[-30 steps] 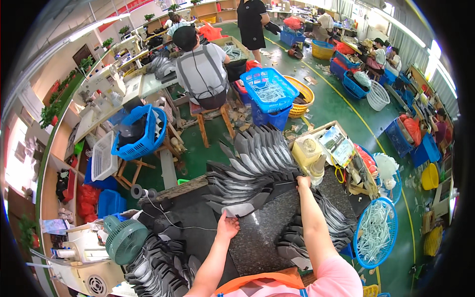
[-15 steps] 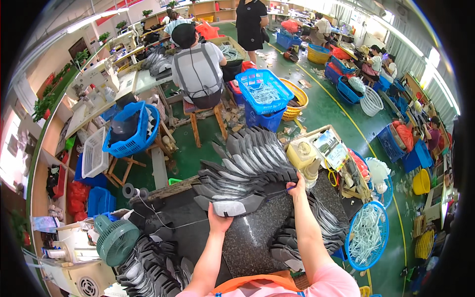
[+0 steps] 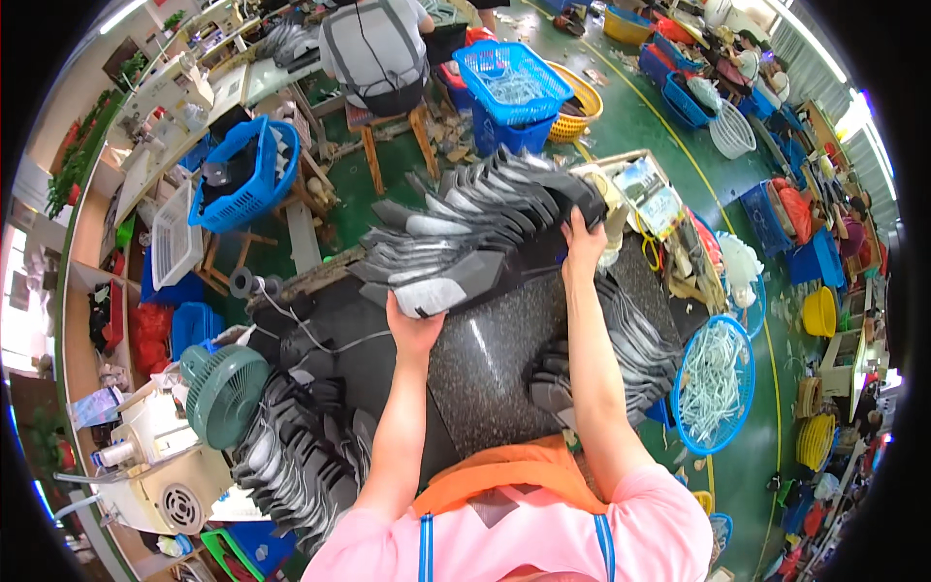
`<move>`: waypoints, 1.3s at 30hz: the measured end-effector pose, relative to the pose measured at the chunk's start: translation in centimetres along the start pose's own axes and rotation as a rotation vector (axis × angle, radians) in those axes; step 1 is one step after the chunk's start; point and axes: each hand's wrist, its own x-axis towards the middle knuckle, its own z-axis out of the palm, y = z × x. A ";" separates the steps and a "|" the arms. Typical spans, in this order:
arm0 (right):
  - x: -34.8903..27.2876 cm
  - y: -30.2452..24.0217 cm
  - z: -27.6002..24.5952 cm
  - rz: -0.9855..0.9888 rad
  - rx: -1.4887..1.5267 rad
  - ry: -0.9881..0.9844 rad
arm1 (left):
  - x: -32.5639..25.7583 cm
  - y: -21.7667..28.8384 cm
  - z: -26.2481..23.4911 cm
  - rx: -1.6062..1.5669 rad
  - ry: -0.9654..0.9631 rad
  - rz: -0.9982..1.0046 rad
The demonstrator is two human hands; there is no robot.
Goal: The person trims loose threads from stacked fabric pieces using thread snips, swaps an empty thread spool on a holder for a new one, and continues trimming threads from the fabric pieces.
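Currently; our left hand [image 3: 415,328] grips the near end of the grey-black stack [image 3: 461,228]; our right hand [image 3: 584,244] clasps its right end; we hold it at the dark table's [image 3: 490,388] far edge

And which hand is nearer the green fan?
Left: the left hand is right of the green fan; the right hand is much farther right, both holding the gray pieces.
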 end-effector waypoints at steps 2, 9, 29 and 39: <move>-1.5 -2.4 1.5 0.057 -0.053 -0.018 | -1.0 0.1 0.5 -0.029 0.049 0.036; -5.8 -6.2 1.7 0.230 0.177 -0.352 | -11.9 -0.8 -3.5 0.792 -0.090 0.482; -7.3 3.6 -0.6 -0.431 -1.420 -0.553 | -27.0 -6.5 -8.2 -0.060 0.008 -0.144; -16.7 3.8 -8.3 -0.395 -1.559 -1.366 | -27.0 -5.2 -8.0 0.058 0.012 -0.218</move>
